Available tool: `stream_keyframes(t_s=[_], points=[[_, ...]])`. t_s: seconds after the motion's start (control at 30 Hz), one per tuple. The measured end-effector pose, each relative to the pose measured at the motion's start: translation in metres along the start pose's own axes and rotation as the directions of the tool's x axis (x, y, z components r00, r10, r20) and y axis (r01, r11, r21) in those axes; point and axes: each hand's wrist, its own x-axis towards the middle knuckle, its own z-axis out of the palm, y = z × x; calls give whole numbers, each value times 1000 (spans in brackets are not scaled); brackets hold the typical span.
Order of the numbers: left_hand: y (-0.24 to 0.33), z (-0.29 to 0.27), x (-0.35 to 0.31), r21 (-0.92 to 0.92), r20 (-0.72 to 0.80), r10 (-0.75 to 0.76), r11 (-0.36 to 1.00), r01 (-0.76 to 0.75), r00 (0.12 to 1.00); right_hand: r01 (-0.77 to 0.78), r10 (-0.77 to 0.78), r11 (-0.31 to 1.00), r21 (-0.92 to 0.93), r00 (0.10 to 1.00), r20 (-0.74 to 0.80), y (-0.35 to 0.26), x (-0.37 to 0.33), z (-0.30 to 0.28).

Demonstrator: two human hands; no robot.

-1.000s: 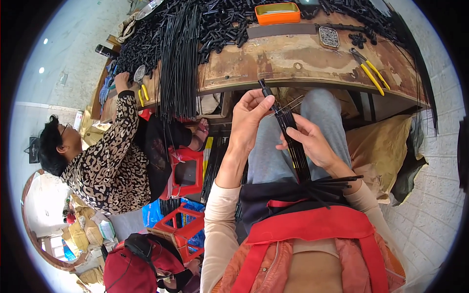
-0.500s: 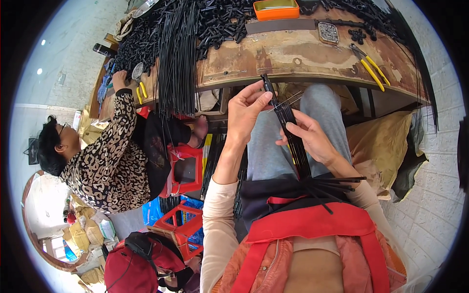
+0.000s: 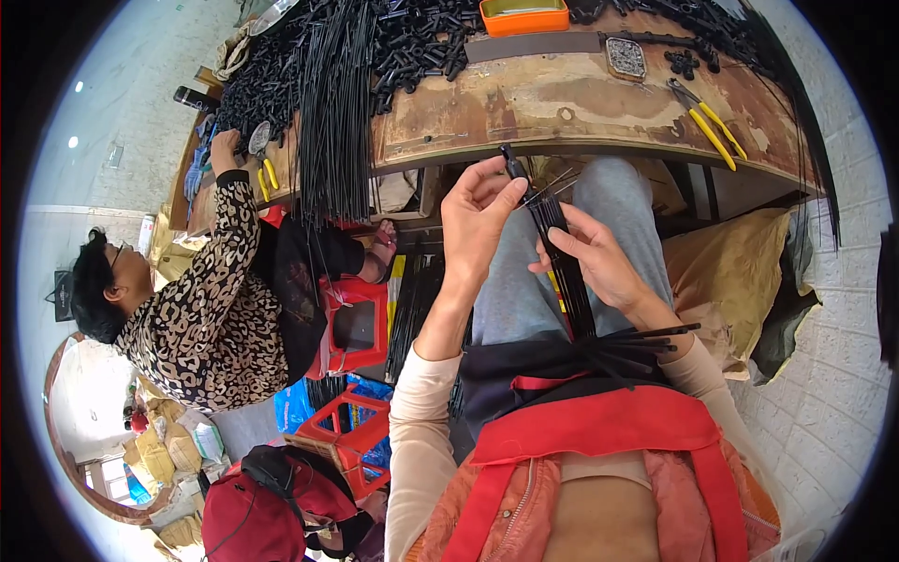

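Observation:
In front of my lap I hold a folded black umbrella frame [image 3: 573,292], a bundle of thin ribs around a shaft. My left hand [image 3: 476,220] pinches its upper end, thumb against the fingers just below the black tip. Lower down, my right hand [image 3: 596,251] is closed around the ribs, the thumb lying across them. Some thin metal wires stick out to the side between the two hands. The frame's lower end reaches my dark apron, where several loose black rods [image 3: 646,340] fan out to the right.
The wooden workbench [image 3: 562,117] holds heaps of black tube pieces [image 3: 431,42], a bundle of long black ribs [image 3: 335,122], an orange box [image 3: 524,21], a tin of small metal parts [image 3: 626,58] and yellow-handled pliers [image 3: 709,126]. A co-worker [image 3: 206,300] sits at the left by red stools [image 3: 361,323].
Both hands keep their places on the umbrella frame, with only slight finger shifts. My view has shifted a little; the co-worker's arm has moved slightly.

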Motion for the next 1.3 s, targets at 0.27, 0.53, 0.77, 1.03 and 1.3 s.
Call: stream_keyframes(t_s=[0.27,0.53,0.77,1.03,1.3], points=[[-1,-13,-18,-192,104,-42,979,61,994,-6,6,1000,20,1000,9,-2,0,-1],[-13,-11,-20,-38,-24,92,995,-92,996,-6,5,1000,12,1000,21,-1,1,4],[-24,-23,-12,-360,87,-69,928,96,994,-17,13,998,64,998,67,-3,0,-1],[-5,-5,-13,-226,3,-14,974,14,1000,18,-18,1000,18,1000,19,0,2,3],[-2,-8,-14,-147,-11,-10,989,8,1000,10,-11,1000,23,1000,27,-1,4,5]])
